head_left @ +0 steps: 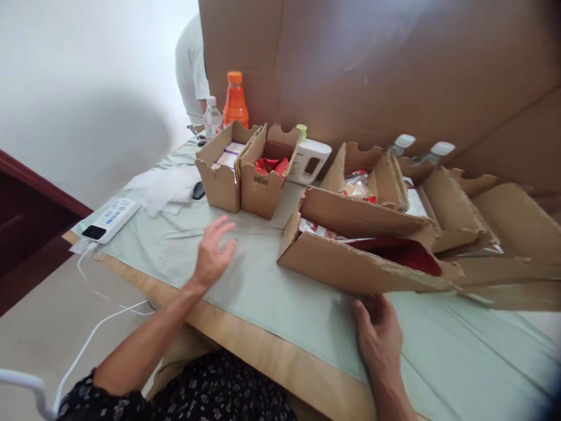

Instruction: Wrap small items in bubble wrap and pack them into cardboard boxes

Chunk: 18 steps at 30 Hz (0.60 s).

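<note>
My left hand (pixel 214 248) is above the green tablecloth (pixel 258 292), its fingers apart and nothing in them. My right hand (pixel 381 333) is at the near lower edge of a long cardboard box (pixel 333 263). Its thumb stands apart from the curled fingers, whose tips are partly hidden by the box; whether they touch it is unclear. Inside that box lie a printed packet (pixel 318 229) and a dark red item (pixel 394 251). Ahead of my left hand are two cardboard boxes, one with white-and-purple packs (pixel 230 155), the other (pixel 258 196) with red packets (pixel 272 166).
Several more cardboard boxes (pixel 456 204) stand at the right. Along the back are an orange bottle (pixel 235 105), a clear bottle (pixel 213 120) and a white jug (pixel 309 161). A white device (pixel 111 219) with a cable lies left. A person (pixel 191 64) is beyond the cardboard panel (pixel 372 70).
</note>
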### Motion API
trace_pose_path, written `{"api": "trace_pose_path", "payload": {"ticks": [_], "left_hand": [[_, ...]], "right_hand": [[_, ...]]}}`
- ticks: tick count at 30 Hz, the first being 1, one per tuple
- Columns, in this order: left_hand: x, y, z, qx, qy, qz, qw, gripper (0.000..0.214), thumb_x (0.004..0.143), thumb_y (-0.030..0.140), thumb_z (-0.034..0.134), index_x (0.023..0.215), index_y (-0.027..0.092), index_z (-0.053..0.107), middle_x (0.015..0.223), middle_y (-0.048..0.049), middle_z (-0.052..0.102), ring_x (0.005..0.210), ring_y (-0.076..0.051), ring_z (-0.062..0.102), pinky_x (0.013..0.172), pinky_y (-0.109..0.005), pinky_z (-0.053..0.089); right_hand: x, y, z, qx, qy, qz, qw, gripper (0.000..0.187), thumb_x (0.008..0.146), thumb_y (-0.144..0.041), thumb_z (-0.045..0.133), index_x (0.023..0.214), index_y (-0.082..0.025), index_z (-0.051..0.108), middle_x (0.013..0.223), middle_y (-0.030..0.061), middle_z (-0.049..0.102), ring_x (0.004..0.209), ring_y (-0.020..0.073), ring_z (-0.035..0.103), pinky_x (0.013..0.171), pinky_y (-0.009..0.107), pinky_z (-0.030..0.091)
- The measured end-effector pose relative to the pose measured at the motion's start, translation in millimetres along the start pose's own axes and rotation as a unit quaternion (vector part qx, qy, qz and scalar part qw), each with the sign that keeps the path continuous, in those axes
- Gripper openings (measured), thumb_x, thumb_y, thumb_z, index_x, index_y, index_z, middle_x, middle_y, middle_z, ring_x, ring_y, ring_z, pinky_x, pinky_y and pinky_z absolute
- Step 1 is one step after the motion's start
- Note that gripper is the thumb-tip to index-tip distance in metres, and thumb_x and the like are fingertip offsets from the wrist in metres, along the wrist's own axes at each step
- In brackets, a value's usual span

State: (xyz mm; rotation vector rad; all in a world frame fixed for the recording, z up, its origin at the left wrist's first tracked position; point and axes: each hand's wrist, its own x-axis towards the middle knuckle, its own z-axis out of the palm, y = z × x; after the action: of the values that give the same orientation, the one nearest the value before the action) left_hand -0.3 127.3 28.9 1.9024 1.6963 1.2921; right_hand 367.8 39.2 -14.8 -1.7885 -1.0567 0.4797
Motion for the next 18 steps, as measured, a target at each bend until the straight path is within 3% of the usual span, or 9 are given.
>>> {"api": "trace_pose_path", "payload": {"ticks": [3, 5, 7, 9, 11, 13, 18], "left_hand": [[60, -46, -43.8, 0.164, 0.084, -0.082, 0.979, 0.044, 0.088, 0.026, 0.057, 0.129, 0.013, 0.067, 0.151, -0.0216, 0.054, 0.148, -0.035, 0.044, 0.125, -0.054, 0.032], [104, -72, -57.7, 0.231, 0.100, -0.144, 0.957, 0.060, 0.086, 0.032, 0.063, 0.142, 0.010, 0.058, 0.163, -0.0259, 0.037, 0.157, -0.041, 0.026, 0.126, -0.059, 0.024], [141, -92, -60.6, 0.261, 0.065, -0.180, 0.946, 0.072, 0.084, 0.036, 0.065, 0.150, 0.011, 0.050, 0.169, -0.0264, 0.025, 0.159, -0.044, 0.016, 0.124, -0.063, 0.021], [165, -107, -58.9, 0.288, -0.004, -0.194, 0.938, 0.074, 0.083, 0.037, 0.066, 0.151, 0.012, 0.049, 0.168, -0.0262, 0.028, 0.159, -0.046, 0.016, 0.122, -0.067, 0.021], [173, -118, -58.8, 0.309, -0.058, -0.197, 0.929, 0.063, 0.082, 0.032, 0.063, 0.142, 0.014, 0.060, 0.158, -0.0252, 0.045, 0.153, -0.046, 0.029, 0.119, -0.068, 0.021], [169, -126, -63.7, 0.324, -0.072, -0.195, 0.923, 0.050, 0.082, 0.026, 0.057, 0.129, 0.014, 0.070, 0.144, -0.0243, 0.059, 0.143, -0.044, 0.043, 0.118, -0.067, 0.023], [127, -132, -92.0, 0.354, -0.072, -0.171, 0.917, 0.044, 0.084, 0.019, 0.046, 0.113, 0.008, 0.077, 0.128, -0.0258, 0.068, 0.130, -0.040, 0.054, 0.115, -0.058, 0.029]], "right_hand": [[-11, 11, 3, -0.006, 0.037, 0.013, 0.999, 0.067, 0.076, -0.055, 0.067, 0.130, -0.015, 0.060, 0.116, 0.0149, 0.072, 0.105, 0.0292, 0.069, 0.097, 0.048, 0.052], [-10, 11, 4, -0.019, 0.047, 0.016, 0.999, 0.066, 0.073, -0.053, 0.067, 0.125, -0.013, 0.062, 0.112, 0.0150, 0.073, 0.101, 0.0298, 0.070, 0.097, 0.049, 0.052], [-6, 8, 5, -0.035, 0.052, 0.022, 0.998, 0.063, 0.070, -0.053, 0.066, 0.118, -0.013, 0.064, 0.106, 0.0151, 0.074, 0.098, 0.0309, 0.070, 0.095, 0.050, 0.053], [-2, 5, 5, -0.049, 0.055, 0.028, 0.997, 0.060, 0.068, -0.053, 0.066, 0.113, -0.013, 0.065, 0.103, 0.0149, 0.074, 0.096, 0.0322, 0.070, 0.095, 0.051, 0.052], [-2, 3, 4, -0.056, 0.057, 0.028, 0.996, 0.058, 0.067, -0.052, 0.066, 0.111, -0.015, 0.065, 0.103, 0.0143, 0.074, 0.097, 0.0334, 0.070, 0.097, 0.053, 0.052], [-3, 0, 4, -0.065, 0.058, 0.025, 0.996, 0.055, 0.067, -0.052, 0.066, 0.108, -0.016, 0.065, 0.102, 0.0141, 0.074, 0.098, 0.0347, 0.070, 0.098, 0.053, 0.051], [-5, -5, 5, -0.086, 0.056, 0.034, 0.994, 0.053, 0.067, -0.051, 0.065, 0.107, -0.016, 0.065, 0.105, 0.0167, 0.074, 0.103, 0.0376, 0.069, 0.099, 0.053, 0.051]]}}
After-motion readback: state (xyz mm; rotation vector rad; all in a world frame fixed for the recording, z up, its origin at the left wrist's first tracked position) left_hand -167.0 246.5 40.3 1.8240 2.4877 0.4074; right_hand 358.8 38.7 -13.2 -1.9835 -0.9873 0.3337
